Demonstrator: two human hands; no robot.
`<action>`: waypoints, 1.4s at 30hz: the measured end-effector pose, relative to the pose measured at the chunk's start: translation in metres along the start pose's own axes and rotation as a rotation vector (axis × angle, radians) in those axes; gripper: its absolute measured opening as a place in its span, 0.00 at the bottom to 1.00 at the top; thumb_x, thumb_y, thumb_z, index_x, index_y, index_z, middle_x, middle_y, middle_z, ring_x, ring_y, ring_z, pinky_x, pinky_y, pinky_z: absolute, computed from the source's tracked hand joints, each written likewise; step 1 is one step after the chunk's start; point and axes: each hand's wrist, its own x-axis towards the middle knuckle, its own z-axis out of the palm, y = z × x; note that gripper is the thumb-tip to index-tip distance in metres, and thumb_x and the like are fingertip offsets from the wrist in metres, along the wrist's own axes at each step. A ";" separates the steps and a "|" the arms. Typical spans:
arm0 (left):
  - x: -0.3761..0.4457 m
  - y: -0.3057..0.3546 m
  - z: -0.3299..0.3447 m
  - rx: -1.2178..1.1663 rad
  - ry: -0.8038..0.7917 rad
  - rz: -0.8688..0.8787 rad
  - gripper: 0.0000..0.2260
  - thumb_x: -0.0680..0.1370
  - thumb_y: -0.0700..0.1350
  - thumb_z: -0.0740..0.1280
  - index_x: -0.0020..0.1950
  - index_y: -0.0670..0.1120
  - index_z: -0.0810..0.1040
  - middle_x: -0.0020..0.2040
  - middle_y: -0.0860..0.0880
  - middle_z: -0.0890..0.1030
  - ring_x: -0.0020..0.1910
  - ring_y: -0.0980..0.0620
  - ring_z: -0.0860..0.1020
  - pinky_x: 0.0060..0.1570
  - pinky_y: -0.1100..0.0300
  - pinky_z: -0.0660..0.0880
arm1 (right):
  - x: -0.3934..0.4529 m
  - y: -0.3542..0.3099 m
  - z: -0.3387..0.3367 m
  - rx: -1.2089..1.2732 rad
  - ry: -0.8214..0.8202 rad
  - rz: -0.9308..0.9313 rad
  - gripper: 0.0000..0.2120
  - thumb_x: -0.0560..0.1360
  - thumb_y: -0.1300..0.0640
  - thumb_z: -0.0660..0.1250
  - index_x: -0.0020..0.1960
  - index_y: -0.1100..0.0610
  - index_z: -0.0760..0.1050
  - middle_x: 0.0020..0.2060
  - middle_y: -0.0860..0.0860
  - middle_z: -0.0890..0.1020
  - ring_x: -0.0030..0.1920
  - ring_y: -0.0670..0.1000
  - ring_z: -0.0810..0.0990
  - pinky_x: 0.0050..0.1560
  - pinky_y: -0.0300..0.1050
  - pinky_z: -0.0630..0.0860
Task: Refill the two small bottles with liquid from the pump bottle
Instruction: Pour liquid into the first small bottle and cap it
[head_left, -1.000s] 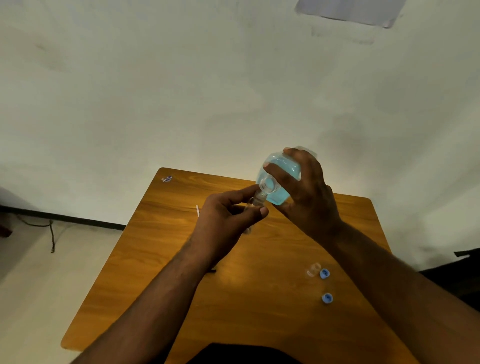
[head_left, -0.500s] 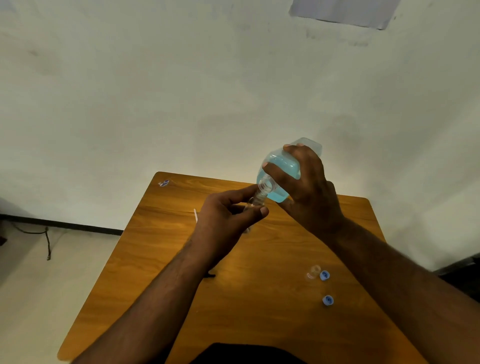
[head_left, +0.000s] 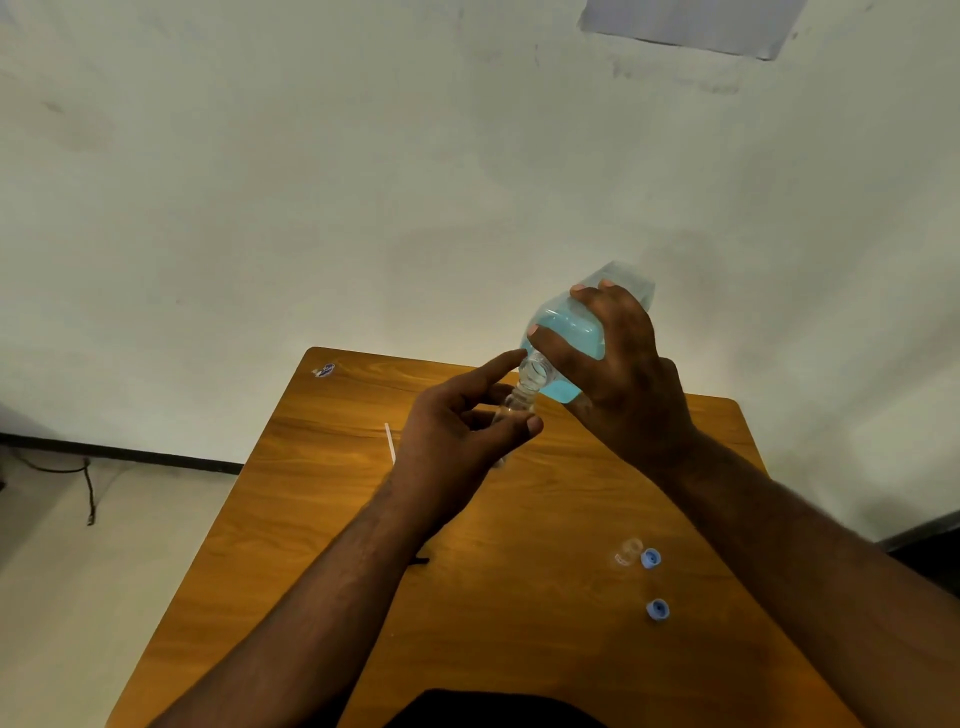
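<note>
Nearest on the wooden surface (head_left: 322, 519), at the right, lie 2 blue caps (head_left: 657, 609), the farther one just beside a clear small bottle (head_left: 627, 552) that stands open and looks empty. Farther off, above the middle of the surface, the left hand (head_left: 457, 441) pinches the other small bottle (head_left: 511, 405) between thumb and curled fingers, forefinger stretched out toward the larger bottle's neck. The right hand (head_left: 618, 374) grips the pump bottle (head_left: 571, 332), tilted neck-down with blue liquid pooled toward its open threaded mouth, which sits right at the small bottle's mouth. The pump head seems to be off; a thin white tube (head_left: 389, 441) lies at the left, partly hidden by the left hand. The wide mouth over so narrow an opening could easily flood over the fingers if the tilt steepens. Whether liquid is flowing, and the fill level inside the held bottle, cannot be made out behind the fingers.
</note>
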 end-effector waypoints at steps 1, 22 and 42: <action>0.000 0.000 0.000 0.004 0.000 0.006 0.27 0.73 0.41 0.74 0.70 0.56 0.73 0.54 0.50 0.82 0.50 0.52 0.83 0.37 0.64 0.78 | 0.000 0.001 0.000 -0.010 0.002 -0.008 0.36 0.68 0.61 0.75 0.69 0.49 0.61 0.67 0.60 0.62 0.68 0.65 0.64 0.45 0.60 0.82; 0.002 -0.002 -0.004 0.072 -0.043 0.027 0.29 0.73 0.43 0.74 0.72 0.56 0.72 0.53 0.52 0.83 0.51 0.51 0.83 0.37 0.64 0.78 | 0.001 0.003 0.000 -0.034 -0.011 -0.019 0.35 0.69 0.60 0.74 0.70 0.49 0.61 0.67 0.60 0.62 0.69 0.66 0.65 0.47 0.60 0.81; 0.003 -0.001 -0.003 0.054 -0.031 0.017 0.28 0.73 0.43 0.74 0.71 0.56 0.72 0.54 0.51 0.83 0.51 0.53 0.83 0.37 0.64 0.78 | 0.004 0.005 -0.001 -0.046 -0.008 -0.034 0.34 0.70 0.60 0.74 0.69 0.48 0.61 0.67 0.60 0.62 0.69 0.66 0.65 0.48 0.61 0.81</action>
